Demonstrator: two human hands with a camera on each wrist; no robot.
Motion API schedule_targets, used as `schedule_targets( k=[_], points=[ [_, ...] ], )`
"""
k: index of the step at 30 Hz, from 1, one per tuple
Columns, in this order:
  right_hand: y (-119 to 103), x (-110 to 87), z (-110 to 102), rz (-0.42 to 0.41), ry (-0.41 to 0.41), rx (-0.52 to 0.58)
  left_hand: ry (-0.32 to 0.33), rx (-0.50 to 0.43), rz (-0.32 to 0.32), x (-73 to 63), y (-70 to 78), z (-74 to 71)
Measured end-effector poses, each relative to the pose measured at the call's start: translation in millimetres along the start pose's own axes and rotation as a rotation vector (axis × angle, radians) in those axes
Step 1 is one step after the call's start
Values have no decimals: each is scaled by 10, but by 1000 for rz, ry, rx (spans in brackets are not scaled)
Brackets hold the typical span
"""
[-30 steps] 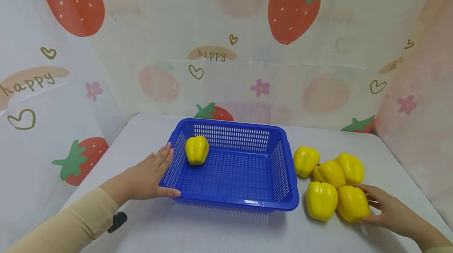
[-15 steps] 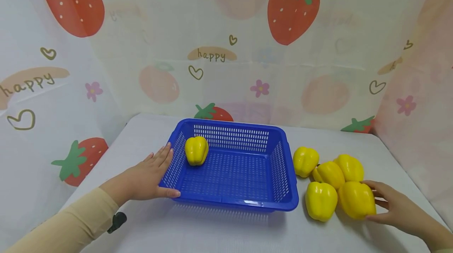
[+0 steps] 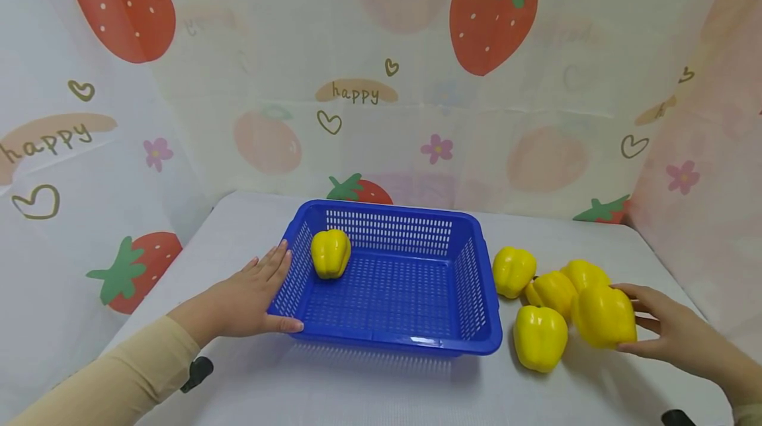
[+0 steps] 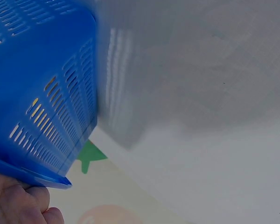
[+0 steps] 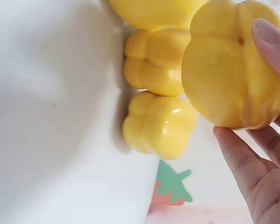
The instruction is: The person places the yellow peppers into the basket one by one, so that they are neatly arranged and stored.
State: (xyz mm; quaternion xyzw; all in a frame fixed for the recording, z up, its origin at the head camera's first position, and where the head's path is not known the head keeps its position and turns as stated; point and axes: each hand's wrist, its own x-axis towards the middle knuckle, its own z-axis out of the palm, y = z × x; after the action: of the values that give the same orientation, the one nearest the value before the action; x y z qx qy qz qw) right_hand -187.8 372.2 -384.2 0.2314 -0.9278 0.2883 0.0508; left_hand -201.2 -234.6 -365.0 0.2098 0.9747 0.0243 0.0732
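Note:
My right hand (image 3: 678, 330) holds a yellow bell pepper (image 3: 604, 317) between thumb and fingers. That pepper (image 5: 233, 70) is lifted off the table, as the right wrist view also shows. Several other yellow bell peppers, such as the front one (image 3: 540, 339), sit close together below and to its left. My left hand (image 3: 253, 294) rests on the left rim of a blue plastic basket (image 3: 381, 344), fingers straight and thumb on the front edge. One yellow bell pepper (image 3: 331, 254) lies inside the basket at the back left. The left wrist view shows the basket's slotted side (image 4: 56, 116) beside part of the hand.
A white-covered table (image 3: 333, 393) carries everything. Behind it hangs a curtain (image 3: 405, 148) printed with strawberries, and more curtain closes off both sides. A small black object (image 3: 198, 373) shows under the left forearm, another (image 3: 677, 418) at the lower right.
The right hand has raised the front-right bell pepper off the table, moving slightly up and to the right. The left hand and basket have stayed put.

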Motion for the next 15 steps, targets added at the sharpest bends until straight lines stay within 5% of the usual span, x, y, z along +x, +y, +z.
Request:
schedule_targets(
  k=[15],
  points=[
    [-143, 289, -113, -81, -11, -24, 0, 11, -7, 15, -19, 25]
  ],
)
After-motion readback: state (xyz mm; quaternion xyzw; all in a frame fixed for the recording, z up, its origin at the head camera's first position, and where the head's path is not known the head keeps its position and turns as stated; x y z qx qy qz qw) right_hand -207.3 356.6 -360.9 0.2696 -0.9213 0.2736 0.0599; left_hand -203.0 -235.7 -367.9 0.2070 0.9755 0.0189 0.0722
